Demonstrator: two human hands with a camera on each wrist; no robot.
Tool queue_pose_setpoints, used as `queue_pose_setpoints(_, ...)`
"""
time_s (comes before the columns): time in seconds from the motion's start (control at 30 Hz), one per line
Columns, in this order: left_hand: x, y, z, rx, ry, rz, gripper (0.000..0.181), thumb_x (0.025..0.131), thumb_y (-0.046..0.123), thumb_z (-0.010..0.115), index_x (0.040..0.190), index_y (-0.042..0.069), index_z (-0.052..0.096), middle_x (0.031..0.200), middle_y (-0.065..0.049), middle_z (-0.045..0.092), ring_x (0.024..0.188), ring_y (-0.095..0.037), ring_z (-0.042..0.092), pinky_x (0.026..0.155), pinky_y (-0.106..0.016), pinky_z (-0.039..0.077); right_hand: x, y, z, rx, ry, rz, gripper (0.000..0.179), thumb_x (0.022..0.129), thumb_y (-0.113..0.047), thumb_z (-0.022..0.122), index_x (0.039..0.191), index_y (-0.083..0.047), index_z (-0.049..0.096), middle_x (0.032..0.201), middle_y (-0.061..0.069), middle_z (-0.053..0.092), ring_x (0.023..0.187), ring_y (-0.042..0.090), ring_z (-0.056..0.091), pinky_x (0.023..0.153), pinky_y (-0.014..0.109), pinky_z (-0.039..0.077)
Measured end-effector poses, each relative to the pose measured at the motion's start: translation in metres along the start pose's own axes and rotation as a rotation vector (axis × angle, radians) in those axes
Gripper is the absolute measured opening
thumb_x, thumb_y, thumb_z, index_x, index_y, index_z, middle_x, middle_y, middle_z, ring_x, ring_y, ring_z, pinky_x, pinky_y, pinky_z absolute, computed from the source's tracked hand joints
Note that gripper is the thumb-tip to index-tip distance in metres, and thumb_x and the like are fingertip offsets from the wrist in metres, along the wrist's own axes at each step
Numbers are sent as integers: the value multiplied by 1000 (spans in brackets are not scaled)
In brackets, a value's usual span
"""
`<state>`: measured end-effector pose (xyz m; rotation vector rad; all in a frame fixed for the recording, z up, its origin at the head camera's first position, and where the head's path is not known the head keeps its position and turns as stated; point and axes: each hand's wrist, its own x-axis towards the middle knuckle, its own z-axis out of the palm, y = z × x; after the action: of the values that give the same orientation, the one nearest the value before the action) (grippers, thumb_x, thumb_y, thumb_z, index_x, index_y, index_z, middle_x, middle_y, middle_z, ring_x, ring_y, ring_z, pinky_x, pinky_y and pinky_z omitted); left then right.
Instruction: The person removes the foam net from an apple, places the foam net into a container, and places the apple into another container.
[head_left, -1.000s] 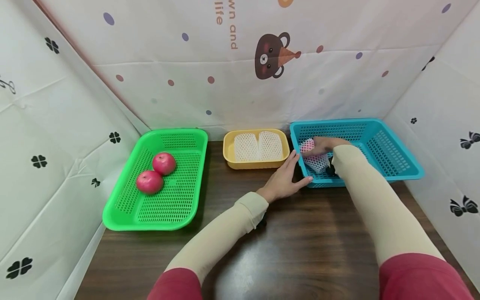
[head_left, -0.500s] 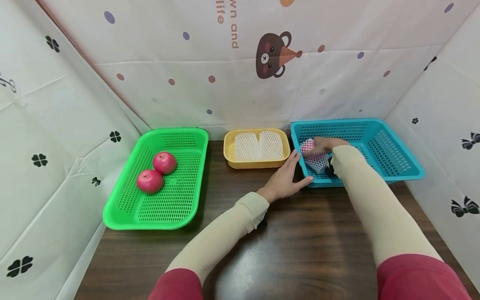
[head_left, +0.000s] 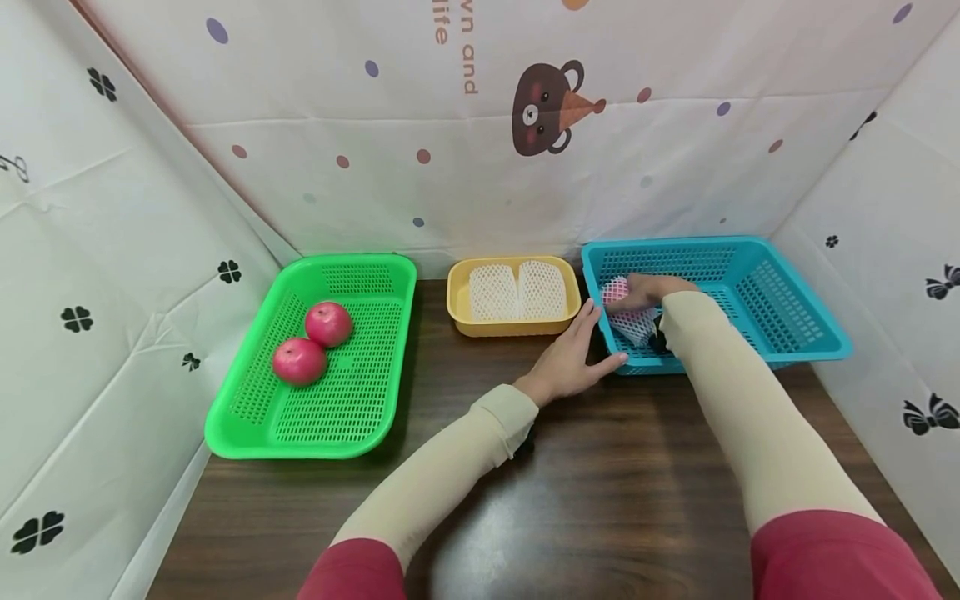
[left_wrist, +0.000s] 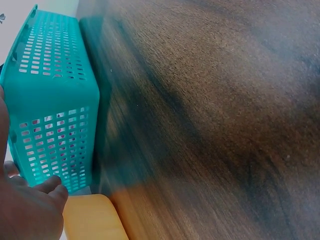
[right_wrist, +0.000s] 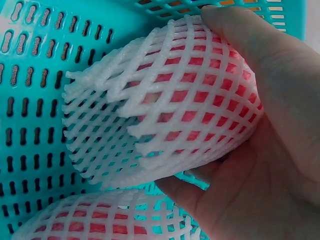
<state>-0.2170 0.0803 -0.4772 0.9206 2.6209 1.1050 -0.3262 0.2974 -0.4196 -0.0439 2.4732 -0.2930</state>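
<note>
Head view: from my remote seat I find almost no change over the last second — both hands stay where they were, and no fruit has visibly shifted. I take a yellow tray (head_left: 513, 330) as the clock's centre; two white foam nets (head_left: 493, 293) lie side by side in it. At 3 o'clock sits a blue basket (head_left: 780, 308); between 8 and 9 o'clock, a green basket (head_left: 337, 400) bears two bare red fruits (head_left: 300, 362), touching. All stand on a dark wooden table (head_left: 585, 500).

The right wrist view shows me the grip: the right hand (right_wrist: 270, 165) holds a net-wrapped fruit (right_wrist: 200, 95), thumb over its upper side, fingers along its underside. This fruit is inside the blue basket, at the 9 o'clock end. A second wrapped fruit (right_wrist: 100, 225) lies in the basket too, at 7 o'clock in that wrist view, partly cut off.

The left hand (head_left: 562, 367), between 4 and 5 o'clock from the tray, grips nothing: its fingers are straight, thumb spread wide, fingertips apparently against the basket's 9 o'clock side.

I read the stillness as a placing or steadying moment — the held fruit is in the basket but not let go. By my count, two fruits remain unwrapped, with two nets to match.
</note>
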Motion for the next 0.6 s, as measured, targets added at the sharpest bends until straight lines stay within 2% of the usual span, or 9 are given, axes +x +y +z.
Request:
queue_pose_setpoints(0.33, -1, 1, -1, 13, -1, -5, 91, 100, 64, 51, 166, 18, 9, 172, 8, -5, 155, -14, 21, 120, -36, 30, 1, -1, 0, -2, -11, -3, 111, 97, -66, 53, 157, 14, 4, 160, 41, 8, 147, 59, 14, 114, 71, 24)
queue_pose_setpoints(0.6, -3, 3, -3, 20, -11, -2, 91, 100, 64, 50, 166, 17, 8, 172, 6, -5, 155, -13, 19, 121, -35, 28, 1, 1, -1, 0, -1, 10, 116, 93, -71, 55, 158, 12, 7, 161, 40, 10, 146, 60, 15, 112, 72, 25)
